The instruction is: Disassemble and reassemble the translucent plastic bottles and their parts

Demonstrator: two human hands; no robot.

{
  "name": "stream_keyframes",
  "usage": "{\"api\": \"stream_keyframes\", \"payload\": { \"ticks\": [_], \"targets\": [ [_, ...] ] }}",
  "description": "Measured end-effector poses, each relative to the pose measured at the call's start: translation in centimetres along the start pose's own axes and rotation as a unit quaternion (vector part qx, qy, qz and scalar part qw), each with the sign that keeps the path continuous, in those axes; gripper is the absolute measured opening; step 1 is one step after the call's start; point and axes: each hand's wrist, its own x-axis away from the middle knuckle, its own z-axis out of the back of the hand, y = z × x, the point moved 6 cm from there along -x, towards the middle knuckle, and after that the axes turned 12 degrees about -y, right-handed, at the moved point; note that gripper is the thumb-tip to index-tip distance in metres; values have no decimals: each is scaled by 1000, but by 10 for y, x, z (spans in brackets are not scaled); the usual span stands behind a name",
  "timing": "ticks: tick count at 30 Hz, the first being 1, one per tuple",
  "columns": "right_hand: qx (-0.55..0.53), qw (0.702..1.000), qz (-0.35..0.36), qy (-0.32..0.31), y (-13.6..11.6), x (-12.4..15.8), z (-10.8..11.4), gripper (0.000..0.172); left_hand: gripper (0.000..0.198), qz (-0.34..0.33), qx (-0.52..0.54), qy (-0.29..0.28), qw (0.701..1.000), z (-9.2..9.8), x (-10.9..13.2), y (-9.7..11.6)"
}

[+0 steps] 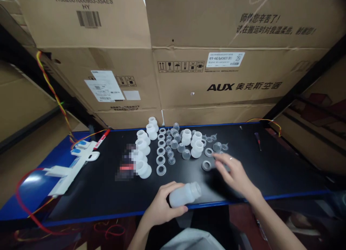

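Observation:
My left hand is wrapped round a translucent white plastic bottle near the table's front edge. The bottle lies tilted, its open neck pointing right. Over the table to the right, my right hand has its fingers apart and nothing visible in them. Close to its fingertips are a ring-shaped collar and another ring. Behind those stand several white wide-necked plastic pieces. Clear dome-shaped pieces and small funnel-like pieces lie around the middle.
A column of rings and a row of white necked pieces stand left of centre. Farther left are a power strip and a red marker. A screwdriver lies at right. Cardboard walls the back.

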Motion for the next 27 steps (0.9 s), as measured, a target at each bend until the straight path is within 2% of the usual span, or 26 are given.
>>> {"api": "stream_keyframes", "payload": {
  "ticks": [2,3,6,11,16,20,23,27],
  "targets": [
    [-39,989,26,-143,-33,6,-28,40,58,1,-3,-18,1000,-1,-1,2],
    [-49,980,32,-188,-46,9,-39,44,58,-1,-5,-18,1000,-1,-1,2],
    [-81,968,31,-237,-70,15,-61,52,56,-9,-7,-13,1000,-2,-1,2],
    [-113,962,29,-247,-74,17,-62,43,62,11,-21,8,1000,-5,2,-8],
    [-71,958,52,-272,-73,27,-50,48,55,11,-12,-42,999,-8,4,-4],
    [-64,954,113,-271,-84,35,-44,43,48,6,13,-75,997,-8,5,1],
    [-15,954,172,-245,-94,38,-42,53,47,-6,36,-82,996,-8,6,3],
    [79,951,249,-165,-104,38,-34,65,48,-14,80,-87,993,-7,5,9]
  ]
}}
